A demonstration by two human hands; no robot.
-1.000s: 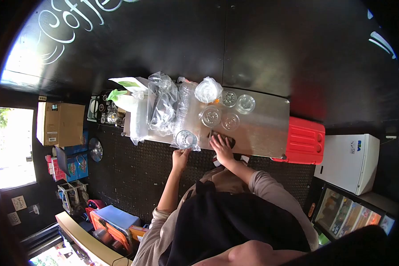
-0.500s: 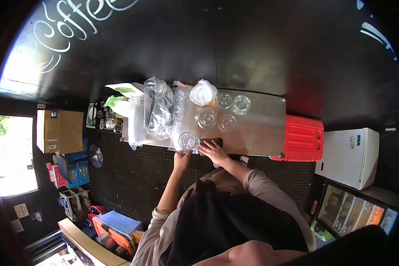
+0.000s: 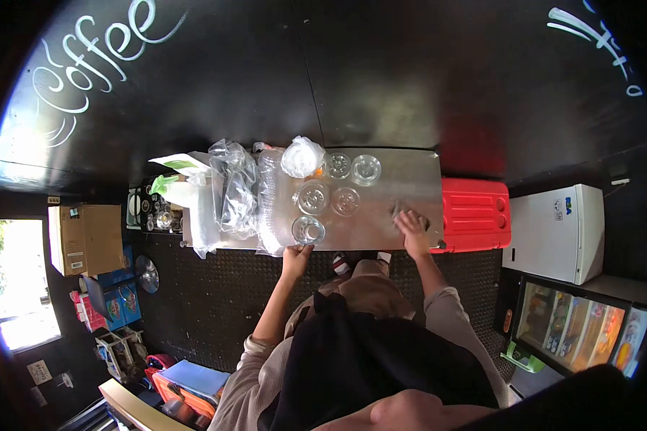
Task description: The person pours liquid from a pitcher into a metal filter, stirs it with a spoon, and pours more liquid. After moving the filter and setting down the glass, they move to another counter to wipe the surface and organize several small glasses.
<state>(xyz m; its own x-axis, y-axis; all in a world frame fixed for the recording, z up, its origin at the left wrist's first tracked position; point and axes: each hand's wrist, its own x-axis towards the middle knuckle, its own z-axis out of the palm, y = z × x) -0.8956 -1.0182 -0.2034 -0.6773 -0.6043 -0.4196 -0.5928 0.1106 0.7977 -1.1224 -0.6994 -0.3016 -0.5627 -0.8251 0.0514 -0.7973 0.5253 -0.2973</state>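
Note:
At the near edge of the metal table, my left hand [image 3: 297, 260] has its fingers closed at the near side of a clear drinking glass [image 3: 308, 231]. My right hand [image 3: 413, 231] lies on a dark cloth [image 3: 397, 208] toward the table's right end, its fingers pressed over it. Part of the cloth is hidden under the hand. Several other clear glasses stand beyond, among them one glass [image 3: 346, 202] and another [image 3: 366, 170] farther back.
Left on the metal table [image 3: 410, 172] are stacked plastic cups [image 3: 269, 197], a clear plastic bag [image 3: 236, 190] and a white plastic bundle [image 3: 303, 157]. A red cooler [image 3: 476, 215] adjoins the right end. A white fridge [image 3: 553, 233] stands farther right.
My right hand has swept right across the table with the dark cloth, away from my left hand. The glass at my left hand has shifted right relative to the other glasses. The view has shifted.

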